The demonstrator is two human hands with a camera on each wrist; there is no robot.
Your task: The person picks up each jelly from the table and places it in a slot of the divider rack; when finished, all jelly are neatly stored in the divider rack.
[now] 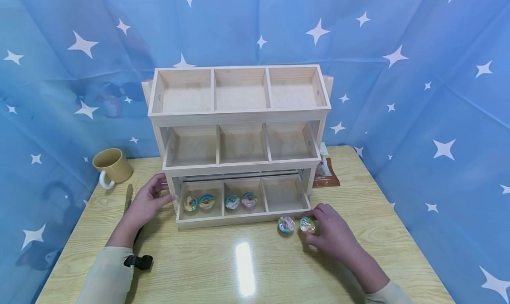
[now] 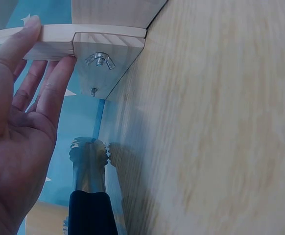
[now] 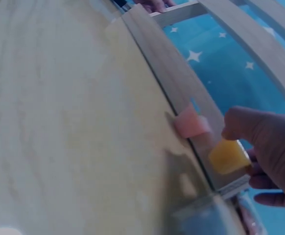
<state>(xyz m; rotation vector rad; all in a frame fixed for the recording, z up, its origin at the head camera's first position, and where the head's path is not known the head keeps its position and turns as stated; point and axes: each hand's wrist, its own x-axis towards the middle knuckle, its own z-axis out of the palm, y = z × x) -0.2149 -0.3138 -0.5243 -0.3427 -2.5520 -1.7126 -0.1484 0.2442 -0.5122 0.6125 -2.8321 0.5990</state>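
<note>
My right hand (image 1: 330, 231) pinches a yellow jelly cup (image 3: 228, 156) between thumb and fingers, close to the front right corner of a three-tier wooden shelf (image 1: 239, 118). Just left of it, a pink jelly cup (image 1: 286, 225) stands on the table against the bottom tier's front edge. On the shelf's left side, my left hand (image 1: 145, 202) grips the wooden upright (image 2: 57, 41), thumb on one face and fingers on the other. The bottom tier holds two jelly cups (image 1: 206, 201) in its left compartment and two jelly cups (image 1: 232, 202) in its middle one.
A tan mug (image 1: 115, 164) stands at the back left of the table (image 1: 199, 264). Behind the shelf's right side lies a brown packet (image 1: 326, 175). Blue curtains (image 1: 239, 25) with white stars surround the table. The upper two tiers each have three compartments.
</note>
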